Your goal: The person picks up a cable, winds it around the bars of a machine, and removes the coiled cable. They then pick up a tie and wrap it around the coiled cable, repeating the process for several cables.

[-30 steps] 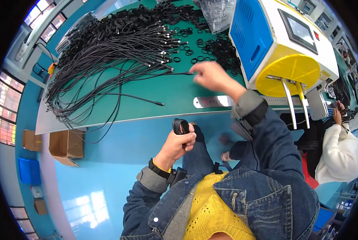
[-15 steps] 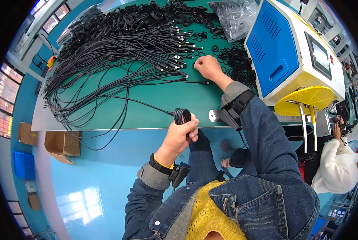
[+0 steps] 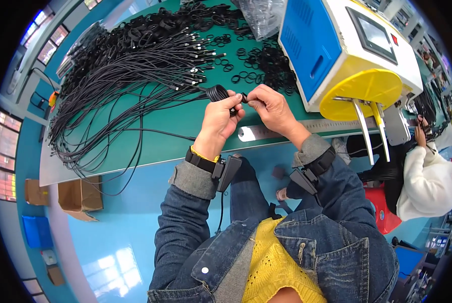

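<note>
My left hand (image 3: 219,120) is closed round a coiled black cable (image 3: 216,93), whose loops stand up above the thumb. Close beside it, my right hand (image 3: 274,109) pinches a small black ring (image 3: 244,97) between thumb and fingertips. The ring is at the coil's right side; whether it goes round any of the cable is hidden by the fingers. To the left, a spread bundle of loose black cables (image 3: 120,83) lies on the green tabletop (image 3: 173,118), plug ends pointing right. Beyond my right hand lies a pile of black rings (image 3: 272,66).
A blue and white machine (image 3: 312,48) with a yellow disc (image 3: 360,91) and prongs stands at the right. Along the front edge lies a steel ruler (image 3: 312,124). Coiled cables and a clear plastic bag (image 3: 261,17) lie at the back. A person in white (image 3: 428,189) sits far right.
My left hand has raised the coiled cable from the table edge to over the tabletop. My right hand has come from near the rings to meet it. The view has shifted slightly.
</note>
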Demonstrator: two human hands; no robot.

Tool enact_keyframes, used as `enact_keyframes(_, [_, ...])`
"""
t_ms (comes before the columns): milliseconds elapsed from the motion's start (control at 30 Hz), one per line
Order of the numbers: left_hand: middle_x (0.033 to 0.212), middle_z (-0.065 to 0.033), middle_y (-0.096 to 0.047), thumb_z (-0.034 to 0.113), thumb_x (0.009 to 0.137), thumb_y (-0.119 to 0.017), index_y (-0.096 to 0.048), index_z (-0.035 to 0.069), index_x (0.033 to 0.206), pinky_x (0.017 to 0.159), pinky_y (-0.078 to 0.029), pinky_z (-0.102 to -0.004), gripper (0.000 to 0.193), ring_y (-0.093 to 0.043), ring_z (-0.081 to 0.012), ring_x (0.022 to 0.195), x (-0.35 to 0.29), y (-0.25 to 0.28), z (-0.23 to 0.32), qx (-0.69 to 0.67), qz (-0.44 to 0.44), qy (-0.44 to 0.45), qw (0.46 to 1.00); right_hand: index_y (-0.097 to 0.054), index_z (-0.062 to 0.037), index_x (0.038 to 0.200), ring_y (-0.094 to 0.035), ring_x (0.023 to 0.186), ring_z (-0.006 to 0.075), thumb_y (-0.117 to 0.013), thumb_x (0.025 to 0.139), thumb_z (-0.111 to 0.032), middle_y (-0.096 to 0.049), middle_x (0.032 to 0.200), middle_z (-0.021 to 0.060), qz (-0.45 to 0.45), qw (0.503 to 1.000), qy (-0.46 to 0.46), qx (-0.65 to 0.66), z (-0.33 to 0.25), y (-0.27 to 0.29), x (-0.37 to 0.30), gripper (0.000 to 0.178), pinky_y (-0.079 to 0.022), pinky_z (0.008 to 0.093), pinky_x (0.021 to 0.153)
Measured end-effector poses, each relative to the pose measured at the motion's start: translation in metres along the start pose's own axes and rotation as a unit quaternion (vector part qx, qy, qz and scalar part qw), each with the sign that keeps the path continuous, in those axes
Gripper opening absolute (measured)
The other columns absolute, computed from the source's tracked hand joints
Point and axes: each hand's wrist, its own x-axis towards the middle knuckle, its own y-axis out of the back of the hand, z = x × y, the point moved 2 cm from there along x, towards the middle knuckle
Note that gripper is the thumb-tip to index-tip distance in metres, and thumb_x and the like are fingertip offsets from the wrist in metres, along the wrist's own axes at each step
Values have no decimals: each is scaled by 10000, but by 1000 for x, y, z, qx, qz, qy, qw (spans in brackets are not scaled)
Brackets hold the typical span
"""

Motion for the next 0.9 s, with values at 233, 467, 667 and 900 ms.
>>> enact_keyframes(233, [672, -22, -545, 7, 775, -621, -523, 55, 839, 492, -429, -243, 126, -510, -104, 561, 3, -24, -23, 101, 10, -66, 993, -596, -23, 815, -505, 605, 89, -590, 828, -84, -557, 720, 4, -20, 965, -219, 143, 14, 11, -19, 62, -393, 226, 544])
enact_keyframes(467, [668, -19, -547, 15, 747, -638, -526, 51, 817, 495, -425, -237, 137, -515, -104, 578, 25, -30, -28, 290, 24, -88, 953, -576, -57, 803, -421, 520, 40, -586, 859, -143, -550, 699, -8, 138, 807, -351, 454, 42, 29, -44, 104, -363, 186, 470])
enact_keyframes(667, [648, -17, -540, 54, 725, -666, -544, 54, 770, 516, -419, -239, 130, -512, -93, 599, 50, -32, -28, 611, 18, -128, 781, -563, -54, 800, -416, 513, 36, -574, 871, -162, -548, 697, -6, 170, 757, -340, 532, 22, 47, -65, 130, -359, 173, 456])
enact_keyframes(900, [740, -53, -594, 69, 761, -629, -546, 40, 788, 517, -415, -236, 91, -498, -96, 564, 30, -51, -5, 693, -22, -352, 628, -583, -56, 775, -425, 520, 31, -579, 868, -169, -545, 680, -14, 110, 828, -322, 446, 13, 61, -82, 146, -351, 172, 465])
